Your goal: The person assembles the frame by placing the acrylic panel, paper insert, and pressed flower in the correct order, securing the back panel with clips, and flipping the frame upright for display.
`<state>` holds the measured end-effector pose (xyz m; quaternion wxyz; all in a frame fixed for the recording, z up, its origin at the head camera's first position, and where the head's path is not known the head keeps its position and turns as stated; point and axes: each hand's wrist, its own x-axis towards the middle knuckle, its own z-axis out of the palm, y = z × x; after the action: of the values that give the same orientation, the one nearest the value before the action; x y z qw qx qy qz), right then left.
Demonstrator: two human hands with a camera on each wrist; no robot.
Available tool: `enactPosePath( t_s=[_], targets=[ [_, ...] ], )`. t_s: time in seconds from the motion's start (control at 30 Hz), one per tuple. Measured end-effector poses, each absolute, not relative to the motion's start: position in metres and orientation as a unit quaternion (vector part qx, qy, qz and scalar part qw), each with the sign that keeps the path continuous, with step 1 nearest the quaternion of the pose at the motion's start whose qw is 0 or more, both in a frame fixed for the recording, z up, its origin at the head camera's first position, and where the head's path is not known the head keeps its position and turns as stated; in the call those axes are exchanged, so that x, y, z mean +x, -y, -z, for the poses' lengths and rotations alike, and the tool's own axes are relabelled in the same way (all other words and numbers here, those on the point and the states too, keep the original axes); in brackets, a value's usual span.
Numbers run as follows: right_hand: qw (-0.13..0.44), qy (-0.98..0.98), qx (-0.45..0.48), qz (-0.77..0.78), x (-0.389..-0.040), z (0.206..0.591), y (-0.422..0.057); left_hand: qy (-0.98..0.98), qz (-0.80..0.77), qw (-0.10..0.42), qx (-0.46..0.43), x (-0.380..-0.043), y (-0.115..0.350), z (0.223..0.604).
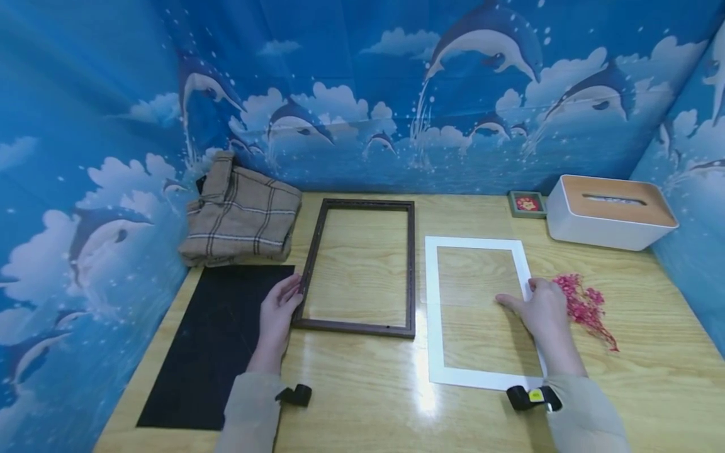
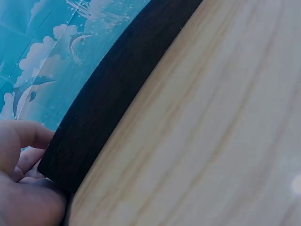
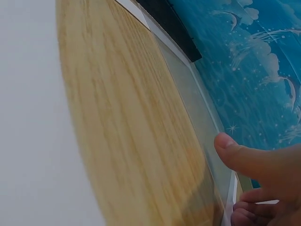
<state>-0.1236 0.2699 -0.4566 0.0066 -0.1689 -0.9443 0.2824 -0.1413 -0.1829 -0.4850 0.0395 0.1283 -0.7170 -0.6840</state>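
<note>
A dark brown picture frame (image 1: 411, 270) lies on the wooden table. My left hand (image 1: 279, 308) is at its left rail, fingers against the outer side and thumb close by the rail; in the left wrist view the rail (image 2: 110, 89) runs up from between them. To the right lies a white rectangular mat (image 1: 432, 302) with an open middle. My right hand (image 1: 544, 311) is at the mat's right border, thumb raised and spread over the opening, fingertips at the outer edge. A clear sheet (image 3: 188, 94) shows along the mat's border in the right wrist view.
A black board (image 1: 215, 352) lies at the left, below a folded plaid cloth (image 1: 243, 217). Pink dried flowers (image 1: 583, 305) lie right of my right hand. At the back right stand a small green-framed box (image 1: 527, 214) and a white tissue box (image 1: 606, 226) with a wooden lid.
</note>
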Motion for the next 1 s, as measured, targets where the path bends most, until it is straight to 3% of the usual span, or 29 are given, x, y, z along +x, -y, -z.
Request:
enactPosePath(
  t_s=[0.4, 1.0],
  targets=[
    [-0.021, 0.950, -0.183, -0.254, -0.134, 0.456, -0.271, 0.719, 0.682, 0.044, 0.127, -0.142, 0.184, 0.489],
    [-0.121, 0.920, -0.216, -0.303, -0.143, 0.444, -0.280, 0.719, 0.684, 0.039, 0.118, -0.141, 0.184, 0.487]
  ],
)
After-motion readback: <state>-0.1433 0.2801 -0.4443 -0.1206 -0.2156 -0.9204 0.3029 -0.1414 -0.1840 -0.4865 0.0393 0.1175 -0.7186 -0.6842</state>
